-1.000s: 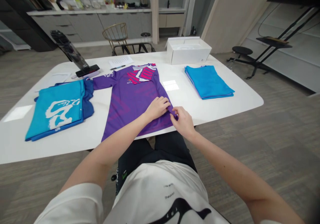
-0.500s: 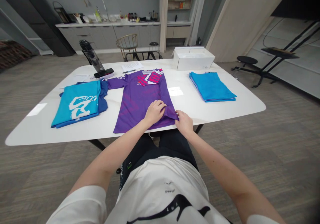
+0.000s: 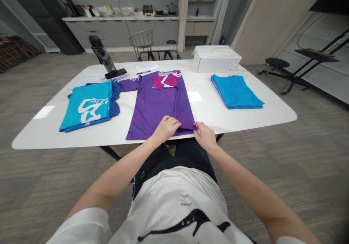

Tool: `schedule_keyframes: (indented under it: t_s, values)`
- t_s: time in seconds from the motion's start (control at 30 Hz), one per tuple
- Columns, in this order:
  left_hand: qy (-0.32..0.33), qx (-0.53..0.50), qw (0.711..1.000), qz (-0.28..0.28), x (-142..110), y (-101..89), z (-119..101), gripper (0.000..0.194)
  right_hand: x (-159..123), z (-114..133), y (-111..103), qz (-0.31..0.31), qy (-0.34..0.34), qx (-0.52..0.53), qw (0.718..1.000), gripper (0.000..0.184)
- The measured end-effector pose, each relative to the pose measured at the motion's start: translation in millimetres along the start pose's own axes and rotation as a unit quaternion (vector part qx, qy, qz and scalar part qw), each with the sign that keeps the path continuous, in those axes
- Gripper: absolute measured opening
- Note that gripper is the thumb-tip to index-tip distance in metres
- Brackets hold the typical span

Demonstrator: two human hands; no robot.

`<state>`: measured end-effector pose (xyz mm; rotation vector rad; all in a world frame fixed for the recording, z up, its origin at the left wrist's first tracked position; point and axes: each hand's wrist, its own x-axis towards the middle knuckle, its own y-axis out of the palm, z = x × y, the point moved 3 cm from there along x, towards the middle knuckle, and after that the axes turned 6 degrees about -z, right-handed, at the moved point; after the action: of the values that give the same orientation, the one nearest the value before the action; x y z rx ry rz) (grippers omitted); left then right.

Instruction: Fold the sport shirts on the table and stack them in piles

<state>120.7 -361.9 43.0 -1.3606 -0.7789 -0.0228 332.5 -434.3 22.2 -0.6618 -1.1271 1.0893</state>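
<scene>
Atop table (image 3: 231, 120), purple jersey (image 3: 152, 109) flat; one side folded.

White worktop (image 3: 207, 117) showing between purple jersey (image 3: 152, 106) and folded blue shirt (image 3: 236, 91), white box (image 3: 216, 60) blocking far right, stacked teal shirts (image 3: 87, 106) left

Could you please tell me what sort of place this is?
Probably a studio or office workroom: a white table holds a purple jersey and folded blue shirts, near an open white box, with a long cabinet counter behind.

Purple jersey (image 3: 155, 113), seemingly chevroned; pink-white chest panel (image 3: 167, 80).
</scene>
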Motion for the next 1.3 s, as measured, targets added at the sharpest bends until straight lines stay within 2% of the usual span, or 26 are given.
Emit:
schedule_keyframes:
  t_s: [0.07,0.2,0.33,0.4,0.5,0.63,0.8,0.93,1.0,1.07,1.3]
  values:
    - [0.01,0.004,1.0,0.009,-2.2,-1.6,-0.5,0.031,1.0,-0.5,-1.8,-0.015,-0.056,0.009,0.998,0.03]
    - [0.042,-0.006,0.997,0.063,-9.5,2.7,-3.7,0.025,2.2,-6.6,-4.5,-0.037,-0.157,0.0,0.987,0.026]
    - [0.025,-0.048,0.994,0.09,-14.9,6.1,-7.5,0.024,0.3,-11.3,-5.8,0.015,-0.213,0.0,0.977,0.023]
    - [0.005,-0.089,0.992,0.088,-14.4,5.8,-8.0,0.027,2.2,-12.7,-7.4,0.034,-0.21,0.01,0.977,0.019]
    - [-0.033,-0.132,0.987,0.082,-10.0,6.2,-3.6,0.032,13.3,-14.4,-7.5,0.047,-0.183,0.024,0.982,0.027]
    - [-0.079,-0.106,0.988,0.079,-3.0,10.5,6.1,0.032,36.8,-15.7,-0.8,0.056,-0.145,0.028,0.987,0.03]
    - [-0.064,-0.088,0.987,0.122,-0.8,12.9,0.3,0.029,58.0,-15.3,10.0,0.125,-0.163,0.023,0.978,0.024]
    - [-0.081,-0.136,0.98,0.124,4.6,10.0,6.7,0.028,83.5,-21.0,16.7,0.13,-0.135,0.035,0.982,0.027]
    - [-0.112,-0.155,0.975,0.112,11.5,10.3,24.7,0.026,105.0,-25.5,23.1,0.125,-0.109,0.035,0.985,0.026]
    - [-0.151,-0.168,0.969,0.1,20.8,13.7,52.7,0.024,131.5,-29.2,31.9,0.122,-0.093,0.037,0.987,0.023]
    - [-0.35,-0.128,0.927,0.044,64.7,46.5,195.8,0.021,242.6,-40.2,78.8,0.102,-0.074,0.047,0.991,0.014]
